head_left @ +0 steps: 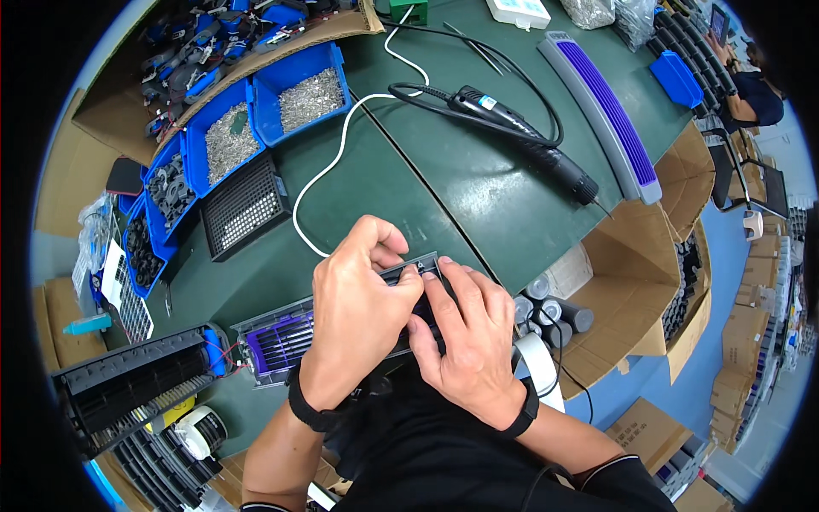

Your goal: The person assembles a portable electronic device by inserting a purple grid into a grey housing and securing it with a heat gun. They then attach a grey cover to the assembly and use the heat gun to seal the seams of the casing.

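A long grey plastic housing with a purple slatted grille lies across the table's front edge. My left hand is bent over its right end, thumb and forefinger pinched together there; anything between them is too small to make out. My right hand grips that same end, fingers over the top and thumb at the near side. Red wires run from the housing's left end to a black elongated shell with a blue part. Both hands cover much of the housing's right half.
Blue bins of small metal parts stand at the far left, beside a black perforated tray. A corded black electric screwdriver lies beyond my hands, near another grey-purple panel. An open carton is at right. Someone sits far right.
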`<action>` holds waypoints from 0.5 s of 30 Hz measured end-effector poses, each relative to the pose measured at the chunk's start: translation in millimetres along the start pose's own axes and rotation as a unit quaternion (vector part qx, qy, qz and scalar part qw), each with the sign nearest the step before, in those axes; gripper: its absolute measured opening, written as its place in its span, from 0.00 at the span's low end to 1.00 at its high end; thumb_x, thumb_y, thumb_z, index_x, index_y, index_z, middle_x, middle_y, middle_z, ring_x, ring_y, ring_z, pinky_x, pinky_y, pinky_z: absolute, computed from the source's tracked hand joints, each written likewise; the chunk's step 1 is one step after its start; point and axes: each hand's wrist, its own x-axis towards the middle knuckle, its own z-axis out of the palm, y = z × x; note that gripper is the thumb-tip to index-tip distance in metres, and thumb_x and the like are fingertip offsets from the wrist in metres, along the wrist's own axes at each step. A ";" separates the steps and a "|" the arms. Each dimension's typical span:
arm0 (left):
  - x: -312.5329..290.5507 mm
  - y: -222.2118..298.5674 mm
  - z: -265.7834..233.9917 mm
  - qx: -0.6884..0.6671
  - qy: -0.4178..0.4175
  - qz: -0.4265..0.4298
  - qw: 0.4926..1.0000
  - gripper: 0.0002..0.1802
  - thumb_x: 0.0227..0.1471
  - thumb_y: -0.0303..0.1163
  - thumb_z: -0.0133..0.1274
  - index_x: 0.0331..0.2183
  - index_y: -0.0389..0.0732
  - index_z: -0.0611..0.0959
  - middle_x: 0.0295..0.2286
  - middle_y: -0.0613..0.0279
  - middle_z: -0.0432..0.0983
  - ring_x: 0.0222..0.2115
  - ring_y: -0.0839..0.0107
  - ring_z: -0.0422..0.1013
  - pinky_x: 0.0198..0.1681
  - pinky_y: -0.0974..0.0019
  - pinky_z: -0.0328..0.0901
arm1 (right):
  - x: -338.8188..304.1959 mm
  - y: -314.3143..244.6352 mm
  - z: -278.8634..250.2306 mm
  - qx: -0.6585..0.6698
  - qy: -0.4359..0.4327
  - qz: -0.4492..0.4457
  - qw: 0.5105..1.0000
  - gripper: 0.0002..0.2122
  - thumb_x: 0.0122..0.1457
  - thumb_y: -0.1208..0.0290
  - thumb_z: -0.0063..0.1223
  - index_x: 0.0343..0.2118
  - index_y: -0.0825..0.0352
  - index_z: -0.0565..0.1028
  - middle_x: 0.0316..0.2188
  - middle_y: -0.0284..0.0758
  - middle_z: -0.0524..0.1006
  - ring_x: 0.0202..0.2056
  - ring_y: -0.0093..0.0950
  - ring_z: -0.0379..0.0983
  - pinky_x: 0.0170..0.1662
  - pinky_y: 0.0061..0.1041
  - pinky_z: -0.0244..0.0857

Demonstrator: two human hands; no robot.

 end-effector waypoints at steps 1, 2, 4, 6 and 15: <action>0.2 -1.0 -0.4 0.000 0.001 0.002 1.000 0.13 0.48 0.19 0.66 0.37 0.35 0.81 0.28 0.59 0.82 0.29 0.73 0.79 0.36 0.67 0.74 | -0.7 0.2 0.8 -0.001 0.002 0.001 1.000 0.24 0.58 0.63 0.68 0.54 0.71 0.80 0.59 0.45 0.76 0.56 0.44 0.72 0.58 0.45 0.64; -0.6 -2.0 -0.2 0.000 -0.006 -0.011 1.000 0.14 0.48 0.19 0.66 0.38 0.35 0.81 0.28 0.58 0.82 0.28 0.73 0.78 0.35 0.66 0.74 | -2.7 0.8 2.0 -0.001 0.003 0.002 1.000 0.23 0.58 0.63 0.68 0.54 0.71 0.80 0.59 0.45 0.76 0.56 0.44 0.72 0.58 0.45 0.64; -0.3 0.9 -7.3 0.007 -0.004 -0.032 0.999 0.15 0.48 0.20 0.66 0.40 0.35 0.81 0.28 0.57 0.83 0.26 0.73 0.78 0.34 0.66 0.74 | 1.1 -3.0 1.7 -0.001 0.008 -0.002 1.000 0.23 0.58 0.64 0.68 0.54 0.70 0.80 0.58 0.45 0.77 0.56 0.44 0.72 0.58 0.45 0.64; -0.8 2.2 -11.2 0.020 -0.018 -0.032 0.999 0.19 0.49 0.23 0.68 0.45 0.35 0.81 0.30 0.53 0.85 0.29 0.66 0.82 0.35 0.62 0.75 | 1.0 -5.3 -1.2 -0.003 0.009 -0.004 1.000 0.23 0.58 0.64 0.68 0.53 0.70 0.80 0.58 0.45 0.77 0.56 0.45 0.73 0.58 0.45 0.64; -61.7 -9.5 -50.9 0.137 0.057 0.168 0.975 0.29 0.51 0.29 0.71 0.54 0.37 0.82 0.50 0.49 0.82 0.57 0.46 0.75 0.60 0.49 0.68 | -6.1 2.1 5.2 -0.015 0.019 -0.030 0.999 0.22 0.61 0.63 0.66 0.56 0.68 0.79 0.61 0.44 0.75 0.57 0.47 0.71 0.60 0.46 0.61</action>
